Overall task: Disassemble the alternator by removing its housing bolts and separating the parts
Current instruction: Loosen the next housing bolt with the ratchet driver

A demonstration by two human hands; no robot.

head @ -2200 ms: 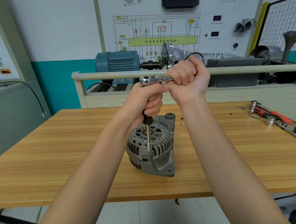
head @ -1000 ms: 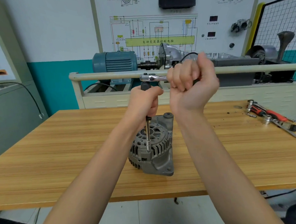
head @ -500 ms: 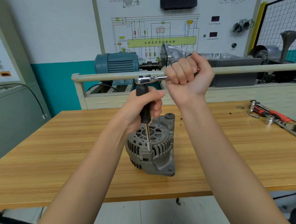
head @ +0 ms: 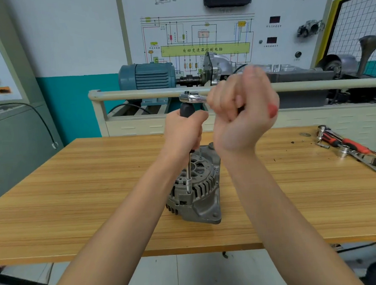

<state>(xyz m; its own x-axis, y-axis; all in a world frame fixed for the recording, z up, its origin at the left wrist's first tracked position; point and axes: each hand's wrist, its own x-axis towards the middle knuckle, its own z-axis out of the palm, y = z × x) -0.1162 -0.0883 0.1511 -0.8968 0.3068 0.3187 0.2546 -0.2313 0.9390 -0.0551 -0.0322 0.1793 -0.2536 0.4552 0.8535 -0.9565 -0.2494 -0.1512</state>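
A grey alternator (head: 199, 192) stands on the wooden table (head: 97, 192) near its front edge. A long extension bar (head: 188, 175) rises from a housing bolt at the alternator's front left. My left hand (head: 182, 131) grips the bar's black upper part. On top sits a chrome ratchet head (head: 191, 97). My right hand (head: 242, 114) holds the ratchet's handle, whose red end (head: 272, 110) shows past the palm. The right hand is blurred by motion.
Loose tools with red handles and sockets (head: 348, 148) lie at the table's right. Behind the table runs a beige rail (head: 135, 93) of a training stand with a blue motor (head: 147, 76). A grey cabinet (head: 11, 142) stands at left.
My right hand has swung the ratchet handle back and forth around the bar, now turned toward me. My left hand has kept its grip on the bar. The alternator has stayed put.
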